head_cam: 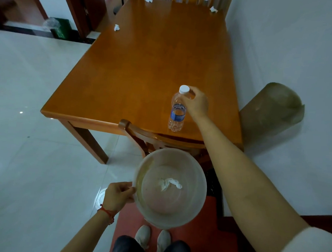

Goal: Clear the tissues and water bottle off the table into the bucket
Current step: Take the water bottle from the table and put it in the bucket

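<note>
the right hand (197,103) grips the neck of the water bottle (178,109), which stands upright near the table's (145,67) front edge. the left hand (118,197) is closed on the rim of the bucket (170,189), held below the table with one tissue (169,184) inside. three crumpled tissues (116,27) lie toward the far end.
</note>
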### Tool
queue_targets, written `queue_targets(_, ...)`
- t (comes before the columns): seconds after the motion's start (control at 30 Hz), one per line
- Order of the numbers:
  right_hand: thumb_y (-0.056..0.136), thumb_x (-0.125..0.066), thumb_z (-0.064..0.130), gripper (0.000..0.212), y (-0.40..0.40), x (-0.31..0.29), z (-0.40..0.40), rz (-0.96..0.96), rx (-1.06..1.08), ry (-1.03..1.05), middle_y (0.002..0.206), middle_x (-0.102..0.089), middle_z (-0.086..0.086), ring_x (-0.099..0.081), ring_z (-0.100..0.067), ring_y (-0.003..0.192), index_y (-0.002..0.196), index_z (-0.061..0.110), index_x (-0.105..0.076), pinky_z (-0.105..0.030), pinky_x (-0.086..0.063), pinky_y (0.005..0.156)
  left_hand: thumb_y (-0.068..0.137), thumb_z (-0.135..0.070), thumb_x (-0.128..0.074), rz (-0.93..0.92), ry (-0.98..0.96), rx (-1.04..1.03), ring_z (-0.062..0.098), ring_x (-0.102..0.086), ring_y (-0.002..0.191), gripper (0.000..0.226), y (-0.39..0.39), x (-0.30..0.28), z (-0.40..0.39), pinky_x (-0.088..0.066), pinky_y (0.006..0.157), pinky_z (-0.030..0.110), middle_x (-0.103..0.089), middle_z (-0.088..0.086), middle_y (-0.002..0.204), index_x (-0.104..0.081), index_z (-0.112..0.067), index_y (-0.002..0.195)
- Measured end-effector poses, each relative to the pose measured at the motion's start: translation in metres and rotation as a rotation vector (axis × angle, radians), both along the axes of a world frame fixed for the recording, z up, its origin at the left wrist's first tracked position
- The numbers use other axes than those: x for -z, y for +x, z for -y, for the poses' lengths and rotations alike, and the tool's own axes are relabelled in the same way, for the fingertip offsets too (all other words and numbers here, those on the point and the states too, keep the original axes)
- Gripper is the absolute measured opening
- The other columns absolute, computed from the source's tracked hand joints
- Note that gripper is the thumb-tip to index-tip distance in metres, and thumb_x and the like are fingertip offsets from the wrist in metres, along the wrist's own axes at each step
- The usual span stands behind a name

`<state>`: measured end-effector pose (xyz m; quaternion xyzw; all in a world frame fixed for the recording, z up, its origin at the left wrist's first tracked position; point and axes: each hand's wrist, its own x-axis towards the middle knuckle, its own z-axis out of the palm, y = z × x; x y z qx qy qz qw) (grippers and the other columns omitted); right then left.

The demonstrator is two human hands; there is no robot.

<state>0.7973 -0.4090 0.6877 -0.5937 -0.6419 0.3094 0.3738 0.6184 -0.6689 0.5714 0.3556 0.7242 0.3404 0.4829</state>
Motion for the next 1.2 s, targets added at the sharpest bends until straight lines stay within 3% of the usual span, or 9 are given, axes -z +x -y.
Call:
queue_targets(0.2, 0.08, -0.068, 0.022, 0.045, 0.017, -0.029, 0.033, -0.061, 0.028, 0.141, 0.122, -0.062, -0.009, -0.056, -0.016, 0.107, 0.121, 0.009, -0.056, -0.007, -0.042, 0.073, 0.081, -0.001, -0.061, -0.023, -0.015, 0.008, 0.016, -0.069, 0.056, 0.02, 0.002, 0.003, -0.001, -0.057, 0.054, 0.02, -0.068, -0.013, 0.05, -0.068, 0.001, 0.099)
queue_targets(0.37, 0.079, -0.069, 0.023, 0.04, 0.044, -0.087, 0.089, -0.288, 0.1, 0.267, 0.108, -0.063, 0.003, -0.059, -0.01, 0.099, 0.116, 0.012, -0.059, -0.013, -0.051, 0.078, 0.08, -0.001, -0.062, -0.012, -0.007, -0.015, 0.031, -0.07, 0.067, 0.02, 0.002, 0.005, 0.0, -0.06, 0.063, 0.031, -0.07, -0.008, 0.057, -0.068, 0.001, 0.099)
queue_targets(0.47, 0.079, -0.07, 0.017, 0.034, 0.059, -0.1, 0.123, -0.339, 0.075, 0.279, 0.104, -0.064, 0.003, -0.062, -0.008, 0.096, 0.111, 0.017, -0.059, -0.013, -0.052, 0.077, 0.08, -0.001, -0.062, -0.009, -0.012, -0.028, 0.034, -0.07, 0.068, 0.02, 0.003, 0.007, -0.001, -0.06, 0.059, 0.027, -0.07, 0.001, 0.064, -0.068, 0.003, 0.099)
queue_targets(0.57, 0.077, -0.071, 0.015, 0.036, 0.062, -0.081, 0.151, -0.286, -0.057, 0.127, 0.096, -0.061, 0.017, -0.062, 0.006, 0.087, 0.106, 0.03, -0.055, -0.01, -0.051, 0.074, 0.081, -0.003, -0.061, -0.013, -0.026, -0.021, 0.021, -0.069, 0.062, 0.021, 0.004, 0.009, -0.001, -0.056, 0.052, 0.017, -0.069, -0.001, 0.066, -0.068, 0.003, 0.1)
queue_targets(0.67, 0.073, -0.073, 0.021, 0.037, 0.059, -0.04, 0.176, -0.193, -0.128, -0.055, 0.093, -0.06, 0.023, -0.062, 0.001, 0.089, 0.103, 0.034, -0.056, -0.017, -0.053, 0.077, 0.081, -0.003, -0.061, -0.012, -0.033, -0.023, 0.013, -0.068, 0.053, 0.019, 0.004, 0.009, 0.0, -0.054, 0.05, 0.015, -0.068, -0.008, 0.06, -0.068, 0.002, 0.098)
queue_targets(0.87, 0.073, -0.075, 0.027, 0.039, 0.052, 0.031, 0.208, -0.077, -0.093, -0.308, 0.105, -0.067, 0.005, -0.061, -0.011, 0.098, 0.11, 0.024, -0.064, -0.036, -0.053, 0.088, 0.081, 0.0, -0.06, 0.003, -0.014, -0.047, 0.03, -0.068, 0.066, 0.019, 0.004, 0.01, 0.004, -0.056, 0.051, 0.018, -0.068, 0.0, 0.064, -0.068, 0.005, 0.097)
queue_targets(0.93, 0.074, -0.074, 0.026, 0.042, 0.053, 0.042, 0.213, -0.066, -0.109, -0.326, 0.108, -0.066, 0.006, -0.059, -0.009, 0.1, 0.114, 0.022, -0.062, -0.033, -0.052, 0.091, 0.081, 0.0, -0.06, 0.009, -0.011, -0.057, 0.034, -0.068, 0.069, 0.018, 0.004, 0.012, 0.006, -0.057, 0.052, 0.019, -0.068, 0.0, 0.063, -0.068, 0.005, 0.097)
queue_targets(1.03, 0.075, -0.073, 0.028, 0.054, 0.059, 0.049, 0.214, -0.048, -0.129, -0.312, 0.125, -0.06, 0.005, -0.051, -0.004, 0.114, 0.125, 0.02, -0.055, -0.014, -0.039, 0.094, 0.08, 0.0, -0.061, 0.011, -0.015, -0.061, 0.033, -0.069, 0.068, 0.018, 0.004, 0.015, 0.009, -0.057, 0.052, 0.02, -0.069, -0.001, 0.06, -0.068, 0.004, 0.096)
queue_targets(1.2, 0.078, -0.071, 0.028, 0.053, 0.075, 0.054, 0.213, -0.003, -0.085, -0.268, 0.128, -0.057, 0.002, -0.048, -0.005, 0.113, 0.127, 0.018, -0.053, -0.009, -0.037, 0.087, 0.079, -0.001, -0.063, -0.014, -0.024, -0.065, 0.018, -0.069, 0.055, 0.017, 0.002, 0.021, 0.019, -0.055, 0.05, 0.017, -0.068, -0.011, 0.049, -0.069, 0.002, 0.095)
